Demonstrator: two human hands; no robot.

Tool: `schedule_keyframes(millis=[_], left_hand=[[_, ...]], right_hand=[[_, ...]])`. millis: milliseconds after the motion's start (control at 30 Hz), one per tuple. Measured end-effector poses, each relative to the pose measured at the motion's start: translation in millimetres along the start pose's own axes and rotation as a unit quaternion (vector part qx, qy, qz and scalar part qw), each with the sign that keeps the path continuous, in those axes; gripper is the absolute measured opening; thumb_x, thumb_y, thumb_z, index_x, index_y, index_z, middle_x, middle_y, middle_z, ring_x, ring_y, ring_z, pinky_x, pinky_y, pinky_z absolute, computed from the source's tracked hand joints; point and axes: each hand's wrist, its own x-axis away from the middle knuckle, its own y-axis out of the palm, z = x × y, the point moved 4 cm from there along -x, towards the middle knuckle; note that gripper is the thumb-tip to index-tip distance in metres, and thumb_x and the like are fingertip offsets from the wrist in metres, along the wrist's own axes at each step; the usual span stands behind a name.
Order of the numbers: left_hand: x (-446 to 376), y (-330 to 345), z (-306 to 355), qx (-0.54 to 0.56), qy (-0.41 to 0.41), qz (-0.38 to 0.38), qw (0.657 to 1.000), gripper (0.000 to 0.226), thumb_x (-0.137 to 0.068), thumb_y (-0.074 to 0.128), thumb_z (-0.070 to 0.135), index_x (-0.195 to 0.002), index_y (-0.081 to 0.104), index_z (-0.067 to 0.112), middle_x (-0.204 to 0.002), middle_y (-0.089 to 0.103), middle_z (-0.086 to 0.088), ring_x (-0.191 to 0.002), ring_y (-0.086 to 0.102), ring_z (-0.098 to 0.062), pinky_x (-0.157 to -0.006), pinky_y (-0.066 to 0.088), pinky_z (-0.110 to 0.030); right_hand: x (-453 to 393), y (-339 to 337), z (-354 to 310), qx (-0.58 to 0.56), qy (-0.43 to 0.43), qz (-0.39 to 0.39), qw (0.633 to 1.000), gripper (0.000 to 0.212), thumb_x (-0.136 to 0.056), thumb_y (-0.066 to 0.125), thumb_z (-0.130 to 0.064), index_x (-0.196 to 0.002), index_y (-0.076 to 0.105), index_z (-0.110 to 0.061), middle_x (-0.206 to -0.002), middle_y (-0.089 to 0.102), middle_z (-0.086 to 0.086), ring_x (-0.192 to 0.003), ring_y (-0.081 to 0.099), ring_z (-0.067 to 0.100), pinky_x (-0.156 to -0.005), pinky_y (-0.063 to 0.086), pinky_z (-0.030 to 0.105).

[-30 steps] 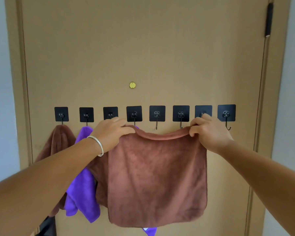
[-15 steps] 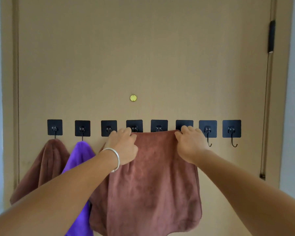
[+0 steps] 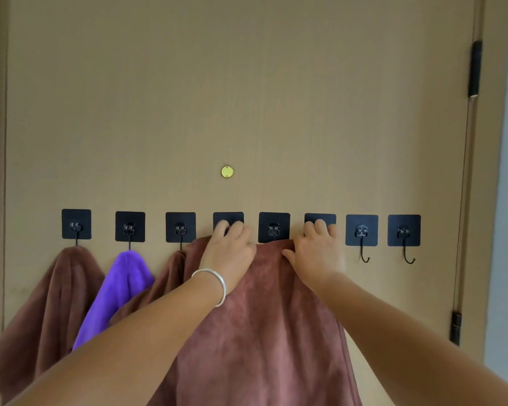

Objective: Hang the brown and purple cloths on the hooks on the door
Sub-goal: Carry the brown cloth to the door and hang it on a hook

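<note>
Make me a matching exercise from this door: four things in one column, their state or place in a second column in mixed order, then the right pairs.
Things:
1. purple cloth
2. rightmost hook
3. left hand
4. peephole cover

States or places:
A. bare, nothing hanging on it
B. above the row of hooks
C. hangs from the second hook from the left
D. on the top edge of a brown cloth

Pairs: 1-C, 2-A, 3-D, 4-B
</note>
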Motion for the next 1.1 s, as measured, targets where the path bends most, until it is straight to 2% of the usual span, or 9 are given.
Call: schedule_keyframes(millis=[133, 233, 467, 567, 733, 867, 900, 1000, 1100], left_hand=[[-9, 8, 18, 0.084, 0.014, -0.031, 0.996, 0.030, -0.089, 0.046, 0.002, -0.114, 0.054, 0.016, -0.104, 0.058, -0.003, -0.096, 0.055, -0.024, -0.078, 0.038, -0.034], [-11, 12, 23, 0.148, -0.045, -0.026, 0.988, 0.036, -0.088, 0.045, 0.001, -0.120, 0.047, 0.016, -0.106, 0.060, -0.004, -0.095, 0.058, -0.024, -0.074, 0.044, -0.035], [-2, 24, 47, 0.345, -0.205, -0.107, 0.910, 0.032, -0.088, 0.045, 0.007, -0.118, 0.048, 0.015, -0.105, 0.065, -0.006, -0.094, 0.064, -0.027, -0.075, 0.048, -0.034], [6, 36, 57, 0.473, -0.291, -0.121, 0.823, 0.024, -0.086, 0.046, 0.008, -0.108, 0.050, 0.016, -0.101, 0.066, -0.005, -0.096, 0.063, -0.025, -0.085, 0.048, -0.033], [27, 48, 79, 0.647, -0.428, -0.128, 0.617, 0.028, -0.083, 0.042, 0.006, -0.100, 0.060, 0.019, -0.095, 0.069, -0.001, -0.099, 0.063, -0.021, -0.091, 0.048, -0.031], [27, 47, 87, 0.781, -0.506, -0.141, 0.337, 0.027, -0.091, 0.042, 0.001, -0.091, 0.069, 0.009, -0.080, 0.069, -0.011, -0.074, 0.066, -0.025, -0.067, 0.056, -0.032], [28, 44, 88, 0.791, -0.514, -0.144, 0.298, 0.027, -0.093, 0.042, 0.002, -0.090, 0.069, 0.007, -0.077, 0.069, -0.012, -0.069, 0.065, -0.025, -0.064, 0.056, -0.031], [37, 39, 96, 0.801, -0.522, -0.154, 0.248, 0.023, -0.094, 0.050, 0.008, -0.089, 0.071, 0.004, -0.085, 0.072, -0.016, -0.079, 0.069, -0.030, -0.077, 0.058, -0.038], [45, 37, 105, 0.787, -0.533, -0.164, 0.264, 0.019, -0.091, 0.055, 0.010, -0.094, 0.072, 0.003, -0.094, 0.072, -0.019, -0.087, 0.069, -0.033, -0.085, 0.056, -0.045]], right_hand=[[1, -4, -2, -0.001, -0.011, 0.034, 0.999, 0.036, -0.086, 0.062, -0.049, -0.093, 0.068, -0.015, -0.095, 0.055, 0.005, -0.093, 0.048, 0.027, -0.090, 0.038, 0.041], [3, -3, -11, -0.026, -0.043, 0.075, 0.996, 0.016, -0.070, 0.081, -0.023, -0.079, 0.068, -0.017, -0.077, 0.059, 0.003, -0.076, 0.055, 0.026, -0.073, 0.047, 0.039], [16, 10, -29, -0.127, -0.037, 0.048, 0.990, 0.016, -0.067, 0.075, -0.002, -0.076, 0.070, -0.014, -0.063, 0.062, 0.003, -0.057, 0.058, 0.025, -0.054, 0.044, 0.033], [19, 21, -33, -0.167, -0.023, 0.004, 0.986, 0.011, -0.087, 0.056, -0.010, -0.091, 0.064, -0.016, -0.075, 0.062, 0.001, -0.064, 0.058, 0.023, -0.058, 0.041, 0.031], [20, 32, -31, -0.221, -0.003, -0.022, 0.975, 0.020, -0.095, 0.041, -0.016, -0.105, 0.058, -0.018, -0.086, 0.061, 0.000, -0.073, 0.059, 0.023, -0.059, 0.038, 0.030], [22, 37, -28, -0.297, 0.003, -0.034, 0.954, 0.026, -0.097, 0.041, -0.016, -0.116, 0.058, -0.020, -0.094, 0.063, 0.003, -0.082, 0.061, 0.026, -0.065, 0.043, 0.030], [23, 39, -28, -0.317, 0.007, -0.039, 0.948, 0.026, -0.097, 0.042, -0.016, -0.118, 0.058, -0.020, -0.096, 0.064, 0.004, -0.084, 0.060, 0.026, -0.067, 0.045, 0.031], [27, 40, -26, -0.345, 0.007, -0.055, 0.937, 0.028, -0.096, 0.043, -0.015, -0.120, 0.057, -0.022, -0.098, 0.064, 0.004, -0.086, 0.060, 0.026, -0.071, 0.047, 0.032], [29, 40, -25, -0.350, -0.003, -0.068, 0.934, 0.029, -0.096, 0.043, -0.015, -0.122, 0.054, -0.023, -0.099, 0.064, 0.003, -0.086, 0.060, 0.024, -0.070, 0.047, 0.032]])
